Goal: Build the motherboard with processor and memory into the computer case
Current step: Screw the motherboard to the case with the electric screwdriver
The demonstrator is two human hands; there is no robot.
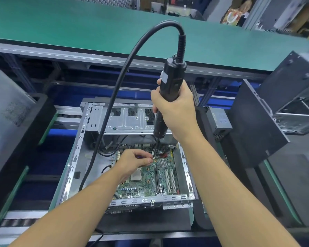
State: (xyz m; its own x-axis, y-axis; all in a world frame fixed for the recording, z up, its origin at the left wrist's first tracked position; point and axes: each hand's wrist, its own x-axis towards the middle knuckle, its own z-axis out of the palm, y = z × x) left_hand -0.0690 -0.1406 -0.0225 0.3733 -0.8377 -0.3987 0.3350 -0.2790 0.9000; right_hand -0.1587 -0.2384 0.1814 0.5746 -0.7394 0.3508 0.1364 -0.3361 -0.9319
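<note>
It was a factory line. A green-matted bench (78,24) spanned the far side above a conveyor (66,120) (rollers (16,222) near left).

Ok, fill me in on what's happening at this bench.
A person is fastening the motherboard into the open computer case. The right hand grips a corded electric screwdriver upright, bit down near the board's far edge. The left hand pinches the bit's tip, probably steadying a screw. The processor sits on the board.
</note>
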